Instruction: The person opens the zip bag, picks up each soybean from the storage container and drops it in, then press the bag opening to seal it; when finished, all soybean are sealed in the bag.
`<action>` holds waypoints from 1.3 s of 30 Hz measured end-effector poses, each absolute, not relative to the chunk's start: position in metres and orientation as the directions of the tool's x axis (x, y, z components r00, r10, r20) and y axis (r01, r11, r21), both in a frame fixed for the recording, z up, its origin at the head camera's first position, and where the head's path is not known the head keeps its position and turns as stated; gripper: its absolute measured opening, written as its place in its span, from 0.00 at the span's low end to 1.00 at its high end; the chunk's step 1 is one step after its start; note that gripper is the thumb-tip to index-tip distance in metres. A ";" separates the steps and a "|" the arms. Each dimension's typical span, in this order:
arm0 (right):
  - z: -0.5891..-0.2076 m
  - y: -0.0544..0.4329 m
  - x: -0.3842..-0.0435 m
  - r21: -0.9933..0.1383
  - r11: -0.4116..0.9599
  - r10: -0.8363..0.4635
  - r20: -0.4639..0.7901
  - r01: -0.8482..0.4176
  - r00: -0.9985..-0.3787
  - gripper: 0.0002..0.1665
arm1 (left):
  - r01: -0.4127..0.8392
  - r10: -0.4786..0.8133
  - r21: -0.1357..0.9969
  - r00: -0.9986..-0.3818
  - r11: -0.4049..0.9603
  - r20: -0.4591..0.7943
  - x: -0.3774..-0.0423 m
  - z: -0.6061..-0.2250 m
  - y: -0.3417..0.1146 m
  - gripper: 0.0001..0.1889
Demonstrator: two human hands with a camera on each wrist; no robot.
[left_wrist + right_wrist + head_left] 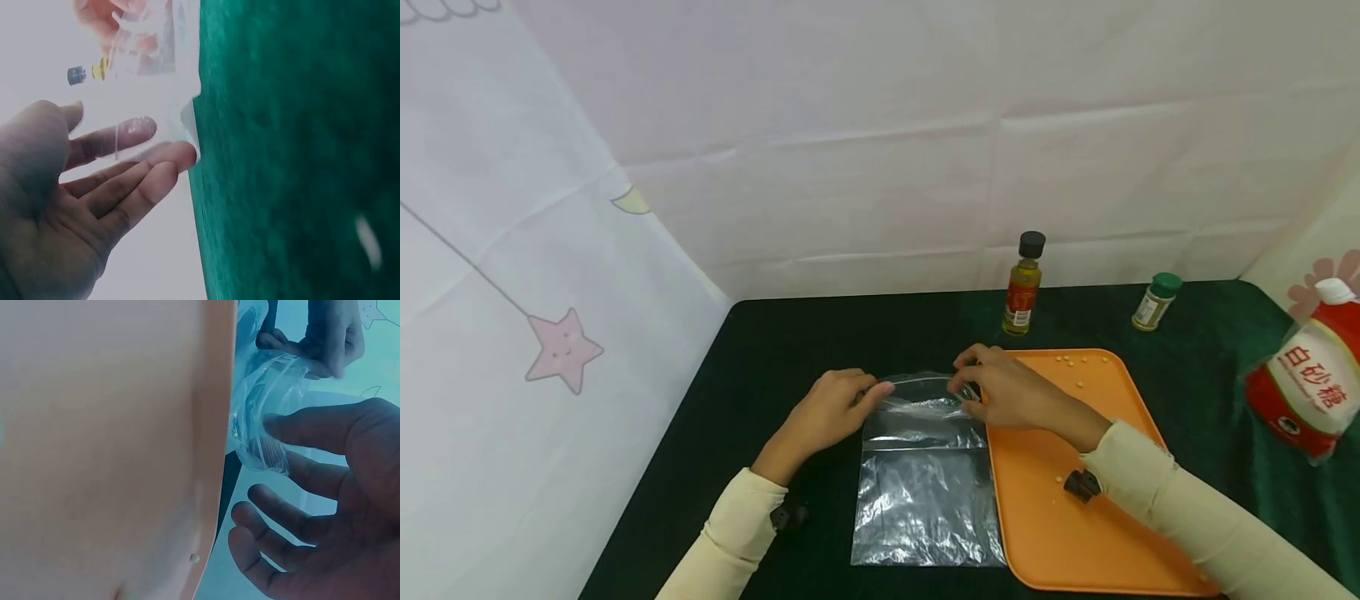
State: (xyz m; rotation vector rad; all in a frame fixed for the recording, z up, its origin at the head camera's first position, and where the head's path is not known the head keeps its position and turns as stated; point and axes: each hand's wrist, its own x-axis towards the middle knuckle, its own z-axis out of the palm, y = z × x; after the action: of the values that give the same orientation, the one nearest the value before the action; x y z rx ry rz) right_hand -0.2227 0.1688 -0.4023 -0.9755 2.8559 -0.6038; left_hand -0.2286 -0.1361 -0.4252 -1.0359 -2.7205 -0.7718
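Note:
A clear zip-top plastic bag [925,500] lies flat on the dark green tabletop, its mouth end raised between the two hands. My left hand [835,408] is at the left corner of the mouth. In the left wrist view its fairly straight index finger [140,130] shows through the plastic, with the thumb apart from it. My right hand [1011,392] pinches the right side of the mouth. Thumb and index finger grip the bag's rim [275,412] in the right wrist view, while the other fingers are loosely bent beside it.
An orange tray [1075,542] with several small pale yellow bits lies right of the bag, under the right forearm. Behind stand an oil bottle [1022,287] with a black cap and a small green-capped jar [1156,302]. A red and white sugar pouch [1311,375] is far right.

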 end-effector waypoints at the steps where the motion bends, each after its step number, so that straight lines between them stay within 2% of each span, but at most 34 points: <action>1: -0.402 0.169 -0.222 -0.382 0.720 -0.604 0.066 -0.580 -0.794 0.14 | 0.653 0.580 0.405 -0.756 0.640 0.303 -0.229 -0.425 -0.135 0.20; 5: -0.402 0.170 -0.222 -0.407 0.691 -0.623 0.084 -0.597 -0.778 0.15 | 0.637 0.552 0.403 -0.771 0.657 0.318 -0.226 -0.425 -0.132 0.17; 8: -0.399 0.177 -0.223 -0.491 0.640 -0.626 0.114 -0.592 -0.772 0.13 | 0.601 0.522 0.434 -0.799 0.671 0.299 -0.224 -0.425 -0.132 0.10; 11: -0.389 0.191 -0.225 -0.572 0.588 -0.593 0.177 -0.572 -0.786 0.11 | 0.569 0.499 0.453 -0.822 0.686 0.276 -0.223 -0.424 -0.131 0.08; 13: -0.380 0.205 -0.225 -0.577 0.593 -0.572 0.190 -0.562 -0.798 0.09 | 0.557 0.494 0.462 -0.829 0.690 0.261 -0.223 -0.424 -0.131 0.08; 15: -0.373 0.222 -0.223 -0.557 0.624 -0.575 0.147 -0.547 -0.805 0.07 | 0.556 0.502 0.468 -0.829 0.687 0.248 -0.223 -0.423 -0.131 0.08; 19: -0.374 0.250 -0.214 -0.496 0.683 -0.630 -0.027 -0.537 -0.776 0.07 | 0.575 0.536 0.477 -0.812 0.664 0.232 -0.223 -0.420 -0.134 0.09; 22: -0.385 0.260 -0.207 -0.491 0.686 -0.652 -0.089 -0.536 -0.753 0.09 | 0.604 0.574 0.482 -0.786 0.634 0.231 -0.224 -0.418 -0.137 0.09; 31: -0.411 0.259 -0.204 -0.482 0.678 -0.649 -0.037 -0.555 -0.760 0.08 | 0.658 0.664 0.469 -0.725 0.589 0.181 -0.224 -0.413 -0.144 0.13; 34: -0.412 0.255 -0.206 -0.476 0.692 -0.613 0.011 -0.543 -0.790 0.07 | 0.667 0.677 0.448 -0.717 0.595 0.169 -0.225 -0.412 -0.145 0.13; 37: -0.413 0.248 -0.210 -0.531 0.687 -0.544 0.077 -0.496 -0.836 0.05 | 0.679 0.681 0.429 -0.710 0.596 0.177 -0.225 -0.412 -0.146 0.11; 39: -0.413 0.242 -0.212 -0.624 0.649 -0.493 0.091 -0.436 -0.865 0.04 | 0.687 0.681 0.419 -0.706 0.594 0.193 -0.226 -0.412 -0.147 0.09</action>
State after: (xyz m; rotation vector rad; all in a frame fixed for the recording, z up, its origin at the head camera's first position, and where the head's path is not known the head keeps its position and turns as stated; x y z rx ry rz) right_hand -0.2124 0.2416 -0.4125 -0.7833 2.7731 -1.0135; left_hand -0.2259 -0.1469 -0.4120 -1.1989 -2.7937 -0.7434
